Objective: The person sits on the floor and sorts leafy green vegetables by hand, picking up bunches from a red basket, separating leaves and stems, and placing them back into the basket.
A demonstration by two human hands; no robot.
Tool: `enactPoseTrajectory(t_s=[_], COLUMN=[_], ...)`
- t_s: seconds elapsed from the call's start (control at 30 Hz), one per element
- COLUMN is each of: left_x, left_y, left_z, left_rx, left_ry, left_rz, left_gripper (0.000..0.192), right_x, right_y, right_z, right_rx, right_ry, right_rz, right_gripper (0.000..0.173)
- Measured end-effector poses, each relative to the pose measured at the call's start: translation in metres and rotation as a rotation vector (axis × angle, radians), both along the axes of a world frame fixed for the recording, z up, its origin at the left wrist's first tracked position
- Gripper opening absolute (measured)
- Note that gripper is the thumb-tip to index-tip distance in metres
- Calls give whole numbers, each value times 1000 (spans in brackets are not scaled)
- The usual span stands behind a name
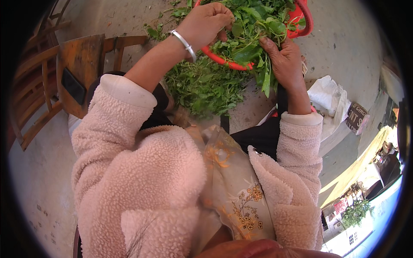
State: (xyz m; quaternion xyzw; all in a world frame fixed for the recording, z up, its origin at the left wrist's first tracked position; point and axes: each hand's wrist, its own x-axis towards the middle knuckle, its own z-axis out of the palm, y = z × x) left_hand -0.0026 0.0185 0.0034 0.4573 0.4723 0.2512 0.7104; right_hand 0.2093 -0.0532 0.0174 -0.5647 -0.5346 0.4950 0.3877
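My right hand (285, 61) pinches a bunch of leafy greens (265, 69) between thumb and fingers, with stems and leaves hanging below it. My left hand (208, 24), wearing a silver bangle (184, 44) at the wrist, is curled over the left side of a red plastic basket (227, 63). Its fingertips touch or nearly touch the leaves, and whether they grip any is hidden. Leafy greens (255, 16) fill the basket up to its rim. A loose heap of greens (206, 85) lies on the ground between the basket and my legs.
A wooden chair (80, 51) at the left carries a black smartphone (73, 85). White plastic sacking (327, 96) and a dark printed box (357, 117) lie on the concrete floor at the right. Stray leaves (156, 32) are scattered left of the basket.
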Motion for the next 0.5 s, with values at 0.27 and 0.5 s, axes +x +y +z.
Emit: enactPoseTrajectory(t_s=[0.27,0.5], left_x=[11,11], left_y=[-12,-6], left_z=[1,-9], left_rx=[-2,249], left_ry=[36,96], left_rz=[-129,-152], left_gripper=[19,17], right_x=[-14,-8], right_y=[-3,-4], right_z=[-10,-4], right_rx=[-15,-45], right_ry=[12,92], right_rz=[54,4], right_gripper=[23,23])
